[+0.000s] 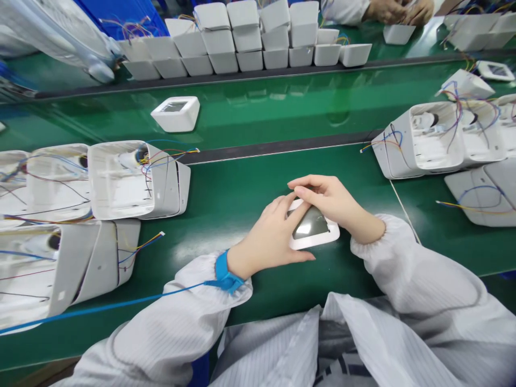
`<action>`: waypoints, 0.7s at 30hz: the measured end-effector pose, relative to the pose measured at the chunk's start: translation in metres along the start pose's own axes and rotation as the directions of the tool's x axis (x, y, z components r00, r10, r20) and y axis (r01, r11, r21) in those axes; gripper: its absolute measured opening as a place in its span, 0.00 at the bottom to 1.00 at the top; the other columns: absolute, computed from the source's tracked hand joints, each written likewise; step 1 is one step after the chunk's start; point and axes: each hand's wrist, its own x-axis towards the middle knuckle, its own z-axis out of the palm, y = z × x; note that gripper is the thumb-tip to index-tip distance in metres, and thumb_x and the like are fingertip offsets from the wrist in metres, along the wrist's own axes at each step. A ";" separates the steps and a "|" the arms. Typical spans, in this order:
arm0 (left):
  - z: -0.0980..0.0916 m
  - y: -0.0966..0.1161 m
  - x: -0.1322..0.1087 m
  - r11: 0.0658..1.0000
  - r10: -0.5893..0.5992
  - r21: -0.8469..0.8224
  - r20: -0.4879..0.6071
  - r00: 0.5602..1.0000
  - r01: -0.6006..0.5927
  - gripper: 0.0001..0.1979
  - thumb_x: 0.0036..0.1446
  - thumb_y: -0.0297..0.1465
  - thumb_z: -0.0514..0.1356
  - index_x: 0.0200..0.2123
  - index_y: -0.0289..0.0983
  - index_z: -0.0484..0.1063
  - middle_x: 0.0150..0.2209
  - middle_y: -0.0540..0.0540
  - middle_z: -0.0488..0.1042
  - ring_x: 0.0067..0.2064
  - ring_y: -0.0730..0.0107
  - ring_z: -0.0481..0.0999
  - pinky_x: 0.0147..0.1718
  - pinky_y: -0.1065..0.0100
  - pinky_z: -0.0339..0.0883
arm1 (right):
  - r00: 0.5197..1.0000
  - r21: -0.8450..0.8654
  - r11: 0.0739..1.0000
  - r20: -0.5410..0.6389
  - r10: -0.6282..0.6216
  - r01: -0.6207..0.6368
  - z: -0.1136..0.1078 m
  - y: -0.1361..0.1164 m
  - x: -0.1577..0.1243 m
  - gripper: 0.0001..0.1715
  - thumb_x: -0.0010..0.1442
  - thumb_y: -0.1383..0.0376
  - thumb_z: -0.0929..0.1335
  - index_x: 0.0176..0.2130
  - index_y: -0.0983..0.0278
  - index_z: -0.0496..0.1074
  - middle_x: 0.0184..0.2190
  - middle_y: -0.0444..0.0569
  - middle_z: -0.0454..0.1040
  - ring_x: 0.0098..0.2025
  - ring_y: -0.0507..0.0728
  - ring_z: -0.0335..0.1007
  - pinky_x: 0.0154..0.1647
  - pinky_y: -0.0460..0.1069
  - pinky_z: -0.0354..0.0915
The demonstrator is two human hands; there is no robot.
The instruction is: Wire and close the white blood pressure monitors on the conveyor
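Panel (315,223) lies on the green table (226,199) right in front of me, dark screen up, under both my hands. My left hand (274,236) spreads over its left end and hides it; fingers unclenched, thumb by the near edge, can't tell if they grip. My right hand (332,201) arches over the far edge, fingers bent, tips meeting my left fingers; overlap hides whether it pinches anything. Glare on the screen, no display readable.

Blue wristband (226,273) on my left wrist, its cord (121,306) cut off at the left edge. Open housings (121,183) at left, some cut by the frame, wires tangled inside. More housings (437,140) at right, also cropped. Loose unit (176,114) beyond, screen too small to read. Top edge: co-worker's hands (389,11) cropped, at a white box (398,34); their grip is unclear.
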 end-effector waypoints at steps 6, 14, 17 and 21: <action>0.007 0.004 -0.002 0.995 -0.054 0.073 -0.166 0.985 0.066 0.47 0.49 0.43 0.68 0.67 0.35 0.52 0.60 0.31 0.65 0.58 0.42 0.67 0.55 0.45 0.66 | 0.976 -0.190 0.976 -0.168 -0.135 0.103 -0.003 0.000 -0.005 0.25 0.62 0.50 0.69 0.54 0.60 0.74 0.55 0.52 0.75 0.53 0.62 0.74 0.54 0.58 0.69; -0.012 -0.012 0.000 0.994 -0.087 -0.096 -0.357 0.930 0.056 0.35 0.58 0.47 0.62 0.63 0.37 0.61 0.55 0.37 0.75 0.53 0.52 0.77 0.52 0.54 0.71 | 0.977 -0.299 0.947 -0.136 -0.163 0.116 -0.006 0.003 -0.005 0.26 0.63 0.45 0.67 0.47 0.62 0.76 0.44 0.50 0.80 0.46 0.60 0.76 0.49 0.55 0.69; -0.019 -0.015 0.002 0.916 -0.314 -0.344 -0.301 0.901 0.204 0.24 0.63 0.46 0.57 0.55 0.37 0.72 0.48 0.42 0.81 0.43 0.61 0.81 0.41 0.65 0.74 | 0.945 -0.291 0.924 -0.135 -0.298 0.249 -0.006 0.002 -0.007 0.25 0.64 0.47 0.67 0.49 0.63 0.75 0.45 0.49 0.79 0.46 0.59 0.76 0.51 0.54 0.69; -0.018 -0.014 0.002 0.894 -0.352 -0.388 -0.300 0.887 0.223 0.20 0.64 0.44 0.55 0.48 0.39 0.78 0.44 0.45 0.83 0.41 0.62 0.82 0.37 0.67 0.72 | 0.934 -0.277 0.916 -0.130 -0.333 0.289 -0.006 0.003 -0.008 0.26 0.65 0.48 0.65 0.52 0.62 0.73 0.47 0.50 0.79 0.48 0.58 0.75 0.53 0.54 0.69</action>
